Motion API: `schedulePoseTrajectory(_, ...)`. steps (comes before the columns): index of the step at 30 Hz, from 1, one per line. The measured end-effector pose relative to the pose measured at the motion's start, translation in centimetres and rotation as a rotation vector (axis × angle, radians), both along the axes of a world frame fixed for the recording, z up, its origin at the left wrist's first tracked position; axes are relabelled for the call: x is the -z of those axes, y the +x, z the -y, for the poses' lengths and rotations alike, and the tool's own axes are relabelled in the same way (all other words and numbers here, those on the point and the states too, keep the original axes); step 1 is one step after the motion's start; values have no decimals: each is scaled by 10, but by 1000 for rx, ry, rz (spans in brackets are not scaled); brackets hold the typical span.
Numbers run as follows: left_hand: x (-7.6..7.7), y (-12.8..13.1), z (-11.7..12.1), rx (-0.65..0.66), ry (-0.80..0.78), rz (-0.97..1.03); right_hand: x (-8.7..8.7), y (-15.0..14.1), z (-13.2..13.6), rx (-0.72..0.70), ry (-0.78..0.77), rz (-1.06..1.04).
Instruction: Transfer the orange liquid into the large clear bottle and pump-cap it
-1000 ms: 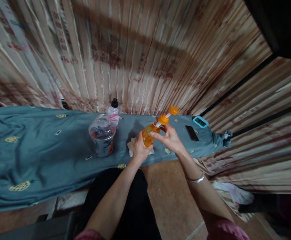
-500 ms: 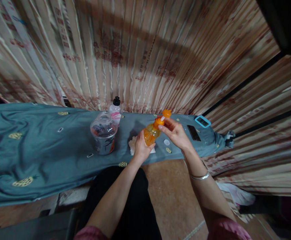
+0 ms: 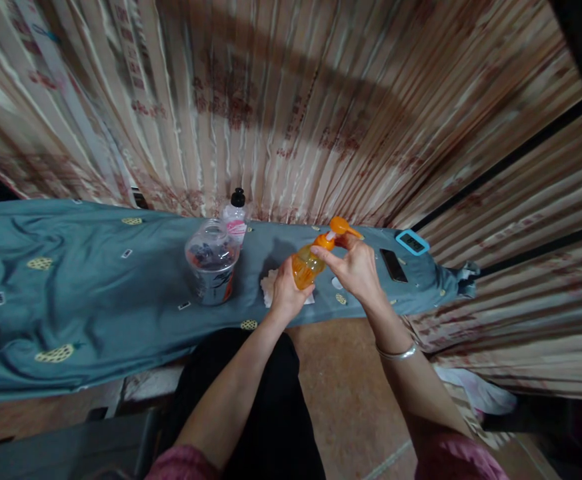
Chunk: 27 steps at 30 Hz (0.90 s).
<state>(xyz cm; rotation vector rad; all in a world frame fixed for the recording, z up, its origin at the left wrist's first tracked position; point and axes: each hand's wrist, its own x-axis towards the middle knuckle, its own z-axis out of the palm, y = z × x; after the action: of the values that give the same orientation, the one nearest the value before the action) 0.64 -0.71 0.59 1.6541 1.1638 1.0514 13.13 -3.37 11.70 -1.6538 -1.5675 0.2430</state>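
Observation:
A clear pump bottle with orange liquid and an orange pump top is tilted above the cloth-covered surface. My left hand is closed round its body. At the bottle's neck, the fingers of my right hand are closed on the orange collar. Part of the bottle is hidden behind my left fingers. Beneath my left hand lies a crumpled white tissue. A small white disc rests beside my right hand, partly covered by it.
Left of my hands stand a clear plastic cup with a domed lid and a bottle with a black cap. A phone and a blue-framed digital timer lie to the right. A patterned curtain hangs behind the teal cloth.
The orange pump top has turned, so its spout now points right over my right hand. My right fingers have shifted round the collar. The view has moved slightly.

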Motion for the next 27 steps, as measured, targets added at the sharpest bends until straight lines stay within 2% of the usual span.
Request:
schedulePoseTrajectory(2, 1, 0, 0, 1, 6, 4, -1, 1, 0, -34, -15, -16)
schedulePoseTrajectory(7, 4, 2, -2, 33, 5, 41, -4, 10, -2, -292, -112, -122)
schedulePoseTrajectory(9, 3, 2, -1, 27, -3, 30, 0, 9, -4, -265, -84, -132)
schedulePoseTrajectory(12, -1, 0, -1, -7, -1, -13, 9, 3, -5, -126, -1, -119)
schedulePoseTrajectory(14, -3, -1, 0, -19, 1, -34, 11, 0, -4, -82, 19, -120)
schedulePoseTrajectory(20, 3, 1, 0, -13, 38, -30, -2, 7, -5, -289, -55, -223)
schedulePoseTrajectory(22, 3, 1, -1, -14, 39, -25, -1, 8, -8, -318, -77, -247)
schedulePoseTrajectory(24, 2, 1, -1, -11, 27, -21, 5, 5, -10, -279, -49, -267)
schedulePoseTrajectory(27, -2, -1, -1, -3, 6, -24, 21, -4, -11, -114, 70, -263)
